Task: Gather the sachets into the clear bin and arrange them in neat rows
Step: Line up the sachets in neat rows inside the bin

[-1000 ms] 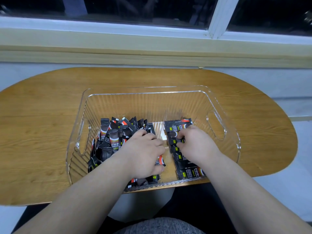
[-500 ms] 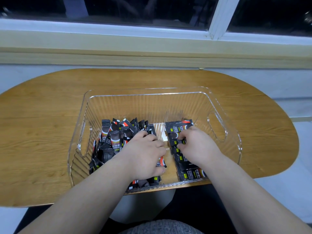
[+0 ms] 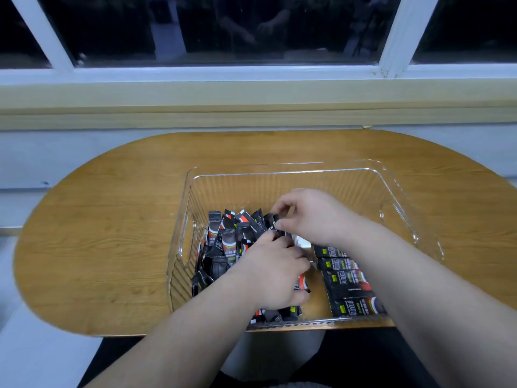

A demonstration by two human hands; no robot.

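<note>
Oval table (image 3: 112,233) — clear bin (image 3: 279,172) at near edge, sachets (image 3: 229,242) inside.

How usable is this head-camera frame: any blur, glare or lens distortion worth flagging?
Head view: motion blur smears the fingers of the right hand, so its grip is unclear. Wide-angle bending curves the window sill and the table. Bright glints line the rim of the clear bin. The flat row of sachets is sharp enough to show print. The light is dim and the window glass is black.
</note>
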